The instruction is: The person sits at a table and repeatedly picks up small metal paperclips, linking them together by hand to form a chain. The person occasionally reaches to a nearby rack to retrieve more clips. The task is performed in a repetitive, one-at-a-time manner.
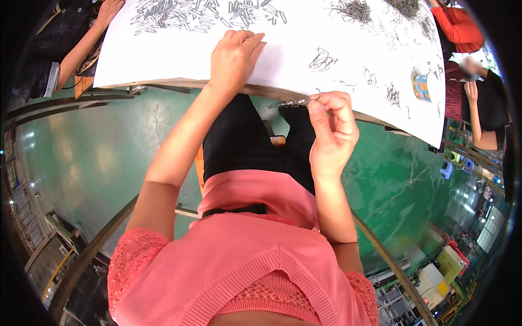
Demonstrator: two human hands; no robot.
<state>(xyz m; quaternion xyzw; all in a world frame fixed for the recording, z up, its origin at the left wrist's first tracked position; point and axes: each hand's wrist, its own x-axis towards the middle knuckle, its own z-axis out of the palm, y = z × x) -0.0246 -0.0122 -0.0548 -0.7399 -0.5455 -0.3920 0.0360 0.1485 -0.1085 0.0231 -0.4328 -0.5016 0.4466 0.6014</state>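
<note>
My right hand is raised in front of the table's near edge, thumb and fingers pinched together. From its fingertips a short row of small metal pieces sticks out to the left, and a thin curved wire shows above the fingertips. My left hand is over the white tabletop near that edge, fingers bent and thumb close to the index finger; what they hold, if anything, is too small to make out. Beyond it lies a heap of narrow metal wire loops.
The white-covered table bears dark wire bundles at the far right and loose bent wires nearer. A patterned tub stands by the right edge. Other people's arms reach in at left and right. Below is a green floor.
</note>
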